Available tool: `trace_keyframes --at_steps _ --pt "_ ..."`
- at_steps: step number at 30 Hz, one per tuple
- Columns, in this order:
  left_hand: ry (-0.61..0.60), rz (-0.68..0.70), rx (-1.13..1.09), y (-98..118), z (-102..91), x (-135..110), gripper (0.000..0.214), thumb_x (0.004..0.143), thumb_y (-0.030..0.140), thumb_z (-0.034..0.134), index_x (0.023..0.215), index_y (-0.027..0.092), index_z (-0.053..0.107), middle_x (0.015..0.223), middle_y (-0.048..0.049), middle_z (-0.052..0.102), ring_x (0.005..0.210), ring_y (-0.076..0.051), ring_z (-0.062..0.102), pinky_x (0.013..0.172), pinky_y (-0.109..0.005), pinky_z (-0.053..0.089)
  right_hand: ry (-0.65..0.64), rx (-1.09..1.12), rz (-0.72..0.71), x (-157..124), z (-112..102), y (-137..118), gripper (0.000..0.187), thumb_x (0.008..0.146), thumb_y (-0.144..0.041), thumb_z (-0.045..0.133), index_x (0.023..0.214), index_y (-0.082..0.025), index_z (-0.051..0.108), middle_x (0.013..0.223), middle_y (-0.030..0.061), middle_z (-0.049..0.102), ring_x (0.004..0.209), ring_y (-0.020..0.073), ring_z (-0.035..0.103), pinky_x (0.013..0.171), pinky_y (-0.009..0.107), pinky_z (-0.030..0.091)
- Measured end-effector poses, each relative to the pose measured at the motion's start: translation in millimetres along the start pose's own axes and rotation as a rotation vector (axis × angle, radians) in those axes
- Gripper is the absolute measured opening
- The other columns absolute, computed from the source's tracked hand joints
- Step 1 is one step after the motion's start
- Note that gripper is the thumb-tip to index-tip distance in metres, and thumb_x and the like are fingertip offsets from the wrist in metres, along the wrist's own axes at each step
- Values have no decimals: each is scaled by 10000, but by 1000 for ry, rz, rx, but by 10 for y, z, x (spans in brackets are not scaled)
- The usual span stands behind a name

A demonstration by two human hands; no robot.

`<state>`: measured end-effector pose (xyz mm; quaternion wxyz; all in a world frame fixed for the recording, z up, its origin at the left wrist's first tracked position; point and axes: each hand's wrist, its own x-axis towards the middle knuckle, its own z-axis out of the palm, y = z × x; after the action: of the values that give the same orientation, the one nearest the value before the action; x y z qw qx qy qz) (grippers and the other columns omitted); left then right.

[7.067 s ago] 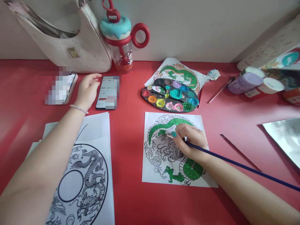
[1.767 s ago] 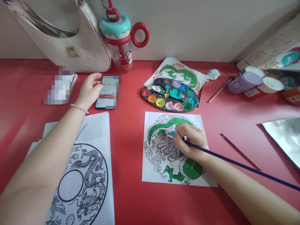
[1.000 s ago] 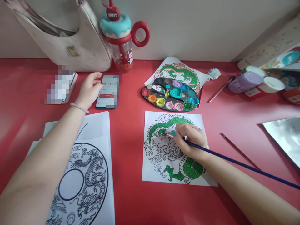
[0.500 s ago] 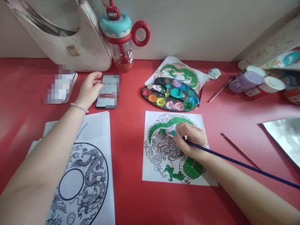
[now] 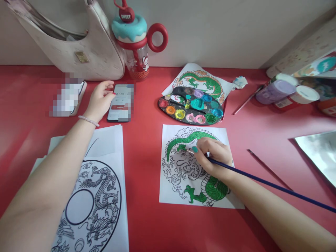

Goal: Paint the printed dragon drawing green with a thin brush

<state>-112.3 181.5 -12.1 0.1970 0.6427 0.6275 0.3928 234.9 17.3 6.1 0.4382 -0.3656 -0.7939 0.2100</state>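
My right hand (image 5: pixel 214 154) grips a long blue paintbrush (image 5: pixel 249 174), its tip touching the dragon drawing (image 5: pixel 168 192) near a green claw at the upper left. The dragon's back, coils and two claws are painted green; its head and the flames round it are plain line art. My left hand (image 5: pixel 101 97) rests on the table with fingers loosely bent and apart, thumb at the left edge of a phone (image 5: pixel 119 108) that displays a timer. Beyond the drawing lies a black paint palette (image 5: pixel 168 111) with several wells of colour.
A finished-looking green dragon sheet (image 5: pixel 181 78) lies behind the palette. Paint jars (image 5: pixel 278 91) stand at right, near a thin brush (image 5: pixel 270 169). At left are a stack of line-art sheets (image 5: pixel 115 140), another phone (image 5: pixel 78 98), a white handbag (image 5: pixel 86 66) and a donut-lidded cup (image 5: pixel 135 63).
Almost nothing differs. Both hands keep their places, and the brush tip stays by the same claw.
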Motion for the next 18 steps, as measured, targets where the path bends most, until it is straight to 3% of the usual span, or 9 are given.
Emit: trace_keyframes --at_steps 7,11,14,16,18 --pt "-33 6 64 45 -52 -13 410 802 173 519 1212 169 501 1226 -15 563 941 -105 549 969 -366 478 3 -10 -3 4 -2 -20 306 791 -35 512 647 -199 298 547 -57 332 498 57 334 486 221 289" --pt "3 81 117 257 -100 -53 365 821 158 484 1185 172 515 1199 -14 575 978 -124 557 994 -383 465 6 -5 -3 10 0 -21 311 788 -30 512 648 -201 293 543 -58 328 499 61 337 487 223 286" --pt "46 355 100 657 -117 -218 264 852 165 441 1093 199 541 1117 -19 597 1034 -145 565 980 -365 474 6 -2 -6 9 2 -21 318 783 -25 518 650 -198 286 540 -61 309 498 58 326 486 218 281" --pt "14 563 101 1022 -144 -444 216 868 198 431 1047 237 545 977 -4 614 920 -145 601 889 -366 512 8 -1 -10 5 1 -20 314 779 -17 520 656 -196 293 541 -61 319 499 54 336 484 215 281" --pt "-99 865 141 1391 -209 -758 189 828 195 443 951 304 537 775 52 608 780 -144 618 792 -385 532 10 -1 -13 3 -3 -22 307 777 -11 520 662 -195 302 549 -56 349 503 53 363 484 215 289"
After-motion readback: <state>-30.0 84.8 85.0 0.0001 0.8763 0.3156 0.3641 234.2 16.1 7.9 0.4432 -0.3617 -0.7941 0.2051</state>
